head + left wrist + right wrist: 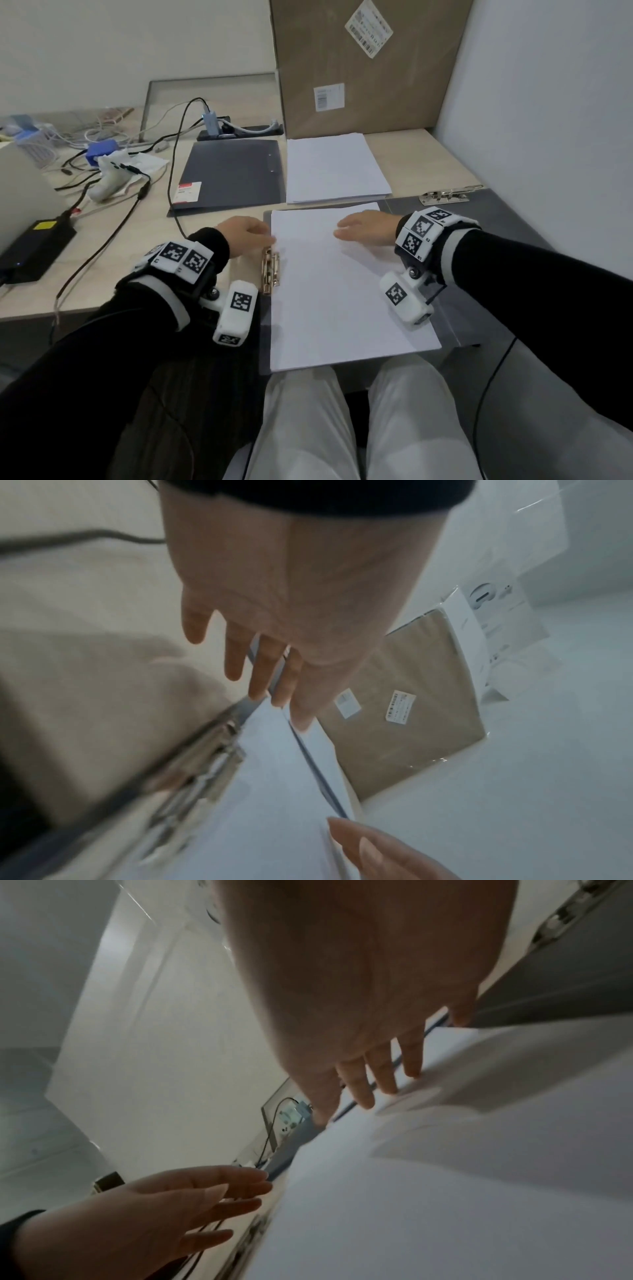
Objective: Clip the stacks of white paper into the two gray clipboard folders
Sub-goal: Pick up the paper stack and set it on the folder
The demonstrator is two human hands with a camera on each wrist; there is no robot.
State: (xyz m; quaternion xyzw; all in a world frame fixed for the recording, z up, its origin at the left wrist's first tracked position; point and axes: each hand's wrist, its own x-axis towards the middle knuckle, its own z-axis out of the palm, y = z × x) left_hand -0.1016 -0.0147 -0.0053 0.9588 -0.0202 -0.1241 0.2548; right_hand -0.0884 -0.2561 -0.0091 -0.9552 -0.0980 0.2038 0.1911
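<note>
An open gray clipboard folder (pixel 486 219) lies at the table's front edge with a stack of white paper (pixel 342 294) on its left half. A metal clip (pixel 270 272) sits along the paper's left edge, and another clip (pixel 445 196) is on the bare right half. My left hand (pixel 255 236) is beside the paper's upper left edge just above the side clip, with its fingers (pixel 260 674) straight and holding nothing. My right hand (pixel 358 228) rests on the paper's top, its fingers (pixel 383 1080) extended. A second, closed gray folder (pixel 233 174) and a second paper stack (pixel 335 168) lie behind.
A large cardboard box (pixel 370 65) leans against the wall behind the papers. Cables, a power strip (pixel 239 132), a blue object (pixel 101 152) and a black power adapter (pixel 34 250) crowd the left of the table. A white wall (pixel 548 102) bounds the right.
</note>
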